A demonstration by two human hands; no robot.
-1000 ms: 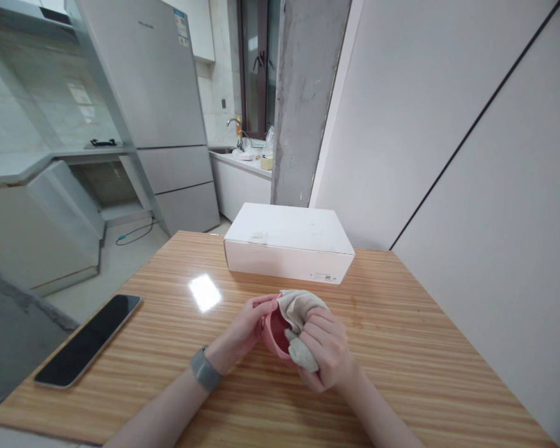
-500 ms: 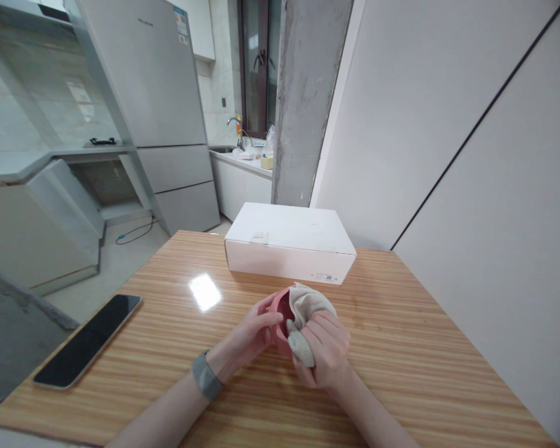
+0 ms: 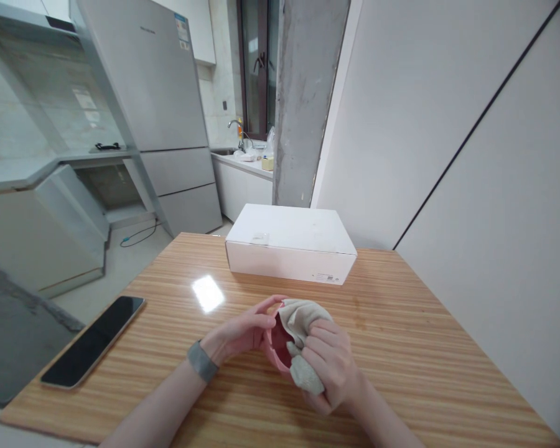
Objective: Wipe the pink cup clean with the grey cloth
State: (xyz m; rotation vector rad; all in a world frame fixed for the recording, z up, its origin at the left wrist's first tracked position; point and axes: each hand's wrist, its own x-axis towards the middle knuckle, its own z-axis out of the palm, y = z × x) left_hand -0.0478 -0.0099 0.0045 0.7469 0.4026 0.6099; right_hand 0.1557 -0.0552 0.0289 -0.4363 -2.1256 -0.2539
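Note:
My left hand (image 3: 242,331) grips the rim of a small pink bowl (image 3: 277,348), tilted on its side just above the wooden table (image 3: 401,348). A grey band sits on that wrist. My right hand (image 3: 332,367) is closed around a beige cloth (image 3: 298,320), pressing it into the bowl's opening. Part of the cloth hangs out below my fingers. Most of the bowl is hidden by both hands and the cloth.
A closed white cardboard box (image 3: 289,244) lies on the table beyond my hands. A dark phone (image 3: 93,341) rests face up near the table's left edge. A white wall runs along the right. A fridge (image 3: 163,112) and kitchen counters stand behind.
The bowl has turned in my left hand and the cloth has shifted inside it. My right hand moved slightly down and toward me with the cloth. The view shifted a little.

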